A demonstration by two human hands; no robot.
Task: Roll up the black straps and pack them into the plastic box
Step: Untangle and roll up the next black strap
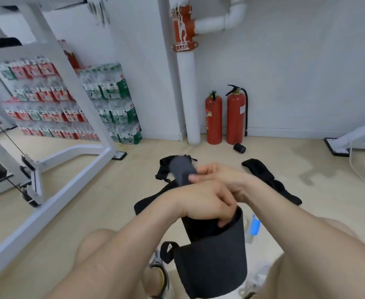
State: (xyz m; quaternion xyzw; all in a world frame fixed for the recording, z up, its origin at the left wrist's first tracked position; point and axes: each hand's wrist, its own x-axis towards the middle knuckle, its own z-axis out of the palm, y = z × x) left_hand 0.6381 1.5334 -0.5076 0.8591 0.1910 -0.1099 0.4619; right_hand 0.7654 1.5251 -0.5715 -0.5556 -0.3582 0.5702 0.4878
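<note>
Your left hand (207, 203) grips the wide black strap (216, 266); your right hand (220, 178) pinches its rolled end.

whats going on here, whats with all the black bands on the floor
A person is working a wide black strap with both hands. The left hand grips its middle and the right hand pinches its upper end. A flat strap lies on the floor to the right, a buckled strap lies ahead, and a rolled strap sits near the fire extinguishers. A clear box with a blue clip is mostly hidden behind the held strap.
</note>
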